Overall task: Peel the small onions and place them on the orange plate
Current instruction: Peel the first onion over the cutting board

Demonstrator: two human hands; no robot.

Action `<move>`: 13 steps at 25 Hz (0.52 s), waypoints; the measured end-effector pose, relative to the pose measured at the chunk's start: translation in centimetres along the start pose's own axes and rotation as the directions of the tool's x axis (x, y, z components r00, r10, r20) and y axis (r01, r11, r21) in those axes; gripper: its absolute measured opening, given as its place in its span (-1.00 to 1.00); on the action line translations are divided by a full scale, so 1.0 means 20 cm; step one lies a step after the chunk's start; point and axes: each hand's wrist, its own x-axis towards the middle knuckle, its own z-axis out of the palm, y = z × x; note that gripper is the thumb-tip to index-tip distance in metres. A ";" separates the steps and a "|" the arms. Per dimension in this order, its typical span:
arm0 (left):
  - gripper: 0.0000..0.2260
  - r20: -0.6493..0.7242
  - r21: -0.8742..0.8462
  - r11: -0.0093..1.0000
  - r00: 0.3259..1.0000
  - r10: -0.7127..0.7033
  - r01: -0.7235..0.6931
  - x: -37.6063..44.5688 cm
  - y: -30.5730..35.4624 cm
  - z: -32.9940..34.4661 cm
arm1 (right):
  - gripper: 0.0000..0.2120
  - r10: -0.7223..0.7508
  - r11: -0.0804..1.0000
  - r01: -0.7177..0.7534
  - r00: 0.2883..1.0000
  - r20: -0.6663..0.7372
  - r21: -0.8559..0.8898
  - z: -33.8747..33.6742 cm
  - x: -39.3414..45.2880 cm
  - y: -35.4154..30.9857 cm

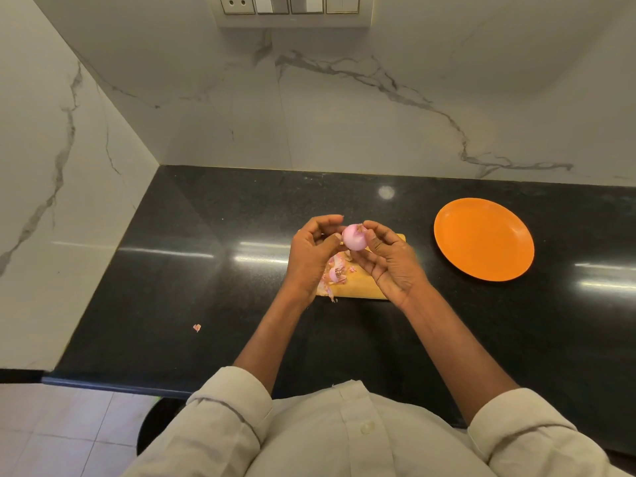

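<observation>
A small pink onion [354,237], mostly peeled with a scrap of dry skin at its top, is held between both hands above a wooden cutting board [364,287]. My left hand [311,251] grips it from the left with curled fingers and thumb. My right hand [389,259] pinches it from the right, fingertips at the skin on top. Pink peel scraps [335,271] lie on the board under the hands. The orange plate [483,239] sits to the right on the black counter with nothing on it.
The black granite counter [206,270] runs into a corner of marble walls at left and behind. One peel scrap [197,327] lies on the counter at front left. A switch panel [292,8] is on the back wall.
</observation>
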 end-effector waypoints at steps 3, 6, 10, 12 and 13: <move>-0.67 0.069 0.083 0.994 0.995 0.068 -0.074 -0.02 0.02 0.02 | -0.75 -0.008 1.000 0.008 1.000 0.009 0.027 0.01 0.00 -0.01; -0.66 0.021 0.186 0.975 0.992 0.123 -0.125 -0.02 0.02 0.03 | -0.75 0.022 0.999 -0.023 0.999 0.028 0.032 0.03 -0.02 -0.01; -0.83 0.056 0.318 0.931 0.984 0.170 -0.180 -0.01 0.02 0.00 | -0.75 0.031 0.999 -0.029 0.997 0.066 -0.029 0.04 -0.05 -0.02; -0.87 0.068 0.372 0.906 0.979 0.191 -0.203 -0.01 0.02 0.00 | -0.78 0.031 0.999 -0.029 0.997 0.069 -0.038 0.05 -0.05 -0.02; -0.88 0.086 0.404 0.887 0.974 0.207 -0.225 -0.01 0.02 0.00 | -0.79 0.036 0.999 -0.034 0.997 0.071 -0.036 0.05 -0.05 -0.02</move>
